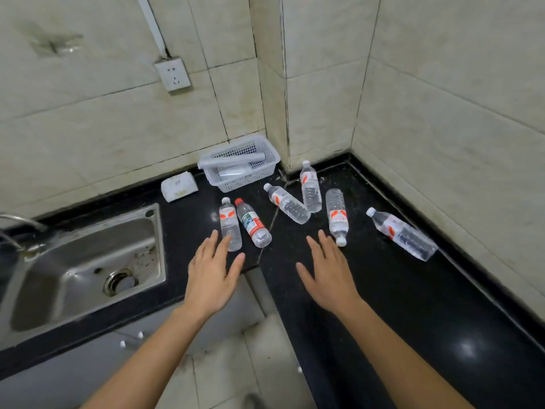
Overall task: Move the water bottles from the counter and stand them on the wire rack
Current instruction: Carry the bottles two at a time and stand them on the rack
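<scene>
Several clear water bottles lie on their sides on the black counter. Most have white caps and red-white labels. One bottle lies just beyond my left hand, whose fingertips reach its base. Beside it is a red-capped bottle with a green-red label. Two more form a V near the corner. Another points its cap at my right hand. The last lies far right. Both hands hover palm down, fingers spread, holding nothing. No wire rack is in view.
A steel sink with a tap sits at left. A white plastic basket holding a white object stands against the tiled wall, with a tissue pack beside it. A wall socket is above. The counter bends in an L around floor tiles.
</scene>
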A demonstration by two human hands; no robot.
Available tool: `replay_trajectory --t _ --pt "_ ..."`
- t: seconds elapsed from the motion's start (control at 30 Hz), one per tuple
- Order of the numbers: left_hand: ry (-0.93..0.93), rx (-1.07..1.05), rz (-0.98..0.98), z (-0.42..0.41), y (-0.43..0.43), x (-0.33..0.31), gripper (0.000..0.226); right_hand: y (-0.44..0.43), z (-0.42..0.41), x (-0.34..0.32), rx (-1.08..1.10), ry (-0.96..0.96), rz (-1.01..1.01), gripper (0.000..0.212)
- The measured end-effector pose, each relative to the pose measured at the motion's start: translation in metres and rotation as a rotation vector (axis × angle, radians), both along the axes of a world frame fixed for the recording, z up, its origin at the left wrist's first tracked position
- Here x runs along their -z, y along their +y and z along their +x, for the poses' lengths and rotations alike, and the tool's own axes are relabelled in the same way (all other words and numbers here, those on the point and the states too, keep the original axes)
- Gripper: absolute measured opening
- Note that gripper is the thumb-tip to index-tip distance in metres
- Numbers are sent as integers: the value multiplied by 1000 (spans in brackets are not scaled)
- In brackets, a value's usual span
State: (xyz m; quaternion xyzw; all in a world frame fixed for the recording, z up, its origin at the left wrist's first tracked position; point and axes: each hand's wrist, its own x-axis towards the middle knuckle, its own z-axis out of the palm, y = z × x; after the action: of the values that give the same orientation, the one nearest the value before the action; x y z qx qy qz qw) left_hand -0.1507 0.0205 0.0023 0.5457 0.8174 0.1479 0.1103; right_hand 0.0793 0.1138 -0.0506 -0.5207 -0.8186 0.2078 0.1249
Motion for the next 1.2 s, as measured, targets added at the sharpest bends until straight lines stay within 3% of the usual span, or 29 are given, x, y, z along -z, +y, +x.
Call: replay_trajectory --t 0.27,0.47,0.57,0.73,0.9,1.03,1.2 --pt "-257 -34 -175 -104 109 77 59 72 -103 43 28 -109 -139 70" --pt "-542 -113 -299 -175 196 125 25 115 -188 76 67 -190 -283 61" --pt "-608 -131 -390 -199 221 151 45 126 -225 94 60 -226 -361 55" --pt "-724 -193 -470 -206 244 168 65 134 -253 115 108 -357 -453 75" --pt "-587 -112 -537 -201 256 182 88 148 -244 124 224 -497 -481 104" --pt "-519 -122 -564 -199 266 186 116 175 -239 125 406 -411 -597 101" --pt "-531 -142 -583 -211 265 193 111 182 -236 129 451 -368 -607 90"
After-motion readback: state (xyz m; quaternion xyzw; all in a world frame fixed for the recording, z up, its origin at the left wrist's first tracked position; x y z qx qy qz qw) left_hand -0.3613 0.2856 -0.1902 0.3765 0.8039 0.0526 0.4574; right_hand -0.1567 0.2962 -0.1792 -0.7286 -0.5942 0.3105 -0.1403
